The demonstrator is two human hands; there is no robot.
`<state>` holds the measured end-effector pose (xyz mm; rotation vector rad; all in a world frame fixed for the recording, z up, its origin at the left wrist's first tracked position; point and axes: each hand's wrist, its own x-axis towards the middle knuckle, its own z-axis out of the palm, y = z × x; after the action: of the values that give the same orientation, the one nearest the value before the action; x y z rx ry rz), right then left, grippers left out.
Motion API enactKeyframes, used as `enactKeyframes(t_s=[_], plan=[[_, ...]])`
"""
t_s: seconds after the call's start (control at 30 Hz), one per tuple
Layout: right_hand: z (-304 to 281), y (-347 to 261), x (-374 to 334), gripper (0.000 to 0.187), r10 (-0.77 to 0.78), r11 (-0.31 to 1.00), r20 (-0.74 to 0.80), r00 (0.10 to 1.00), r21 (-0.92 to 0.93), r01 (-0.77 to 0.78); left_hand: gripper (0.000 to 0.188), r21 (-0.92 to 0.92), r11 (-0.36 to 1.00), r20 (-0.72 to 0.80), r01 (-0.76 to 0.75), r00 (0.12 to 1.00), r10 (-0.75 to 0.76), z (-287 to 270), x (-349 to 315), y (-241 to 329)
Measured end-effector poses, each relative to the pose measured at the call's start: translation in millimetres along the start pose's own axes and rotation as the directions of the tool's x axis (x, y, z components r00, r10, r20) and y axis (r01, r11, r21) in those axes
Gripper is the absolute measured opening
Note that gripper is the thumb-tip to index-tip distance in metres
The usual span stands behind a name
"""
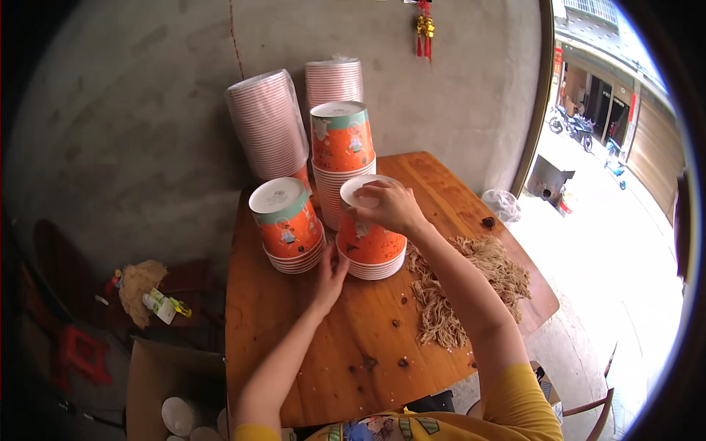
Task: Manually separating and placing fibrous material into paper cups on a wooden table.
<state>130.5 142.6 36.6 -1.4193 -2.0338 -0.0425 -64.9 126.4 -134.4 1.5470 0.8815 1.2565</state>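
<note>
In front of me on the wooden table stands a short stack of upturned orange paper buckets (373,246) with white bases and rims. My right hand (391,207) grips its top bucket, fingers bent over the base edge. Low between this stack and a similar short stack (285,224) on its left is my left hand (332,275). Its fingers stretch upward beside the rims of the right stack, with nothing seen in them. Behind them rises a taller stack of upturned orange buckets (342,143) with a green band near the base.
Two tall plastic-wrapped bucket stacks, one leaning (266,121), one upright (334,81), stand toward the wall. Tan stringy strands (478,290) lie on the table (360,367) by my right forearm. An open carton (158,367) with white items sits lower left. A doorway opens at right.
</note>
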Motion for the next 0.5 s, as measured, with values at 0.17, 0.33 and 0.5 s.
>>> enactKeyframes(t_s=[0.17,0.33,0.5], plan=[[-2,3,-9,0.053,0.001,0.999,-0.088,0.996,0.049,0.003,0.07,0.177,0.976,-0.13,-0.125,0.98,0.15,28,9,-7],[-8,17,-11,0.056,0.018,0.998,-0.151,0.988,0.059,-0.009,0.064,0.136,0.974,-0.094,-0.181,0.976,0.194,30,14,-20],[-28,9,-10,0.055,-0.047,0.999,-0.221,0.974,0.01,0.05,0.058,0.095,0.976,-0.104,-0.198,0.973,0.207,28,23,-10]])
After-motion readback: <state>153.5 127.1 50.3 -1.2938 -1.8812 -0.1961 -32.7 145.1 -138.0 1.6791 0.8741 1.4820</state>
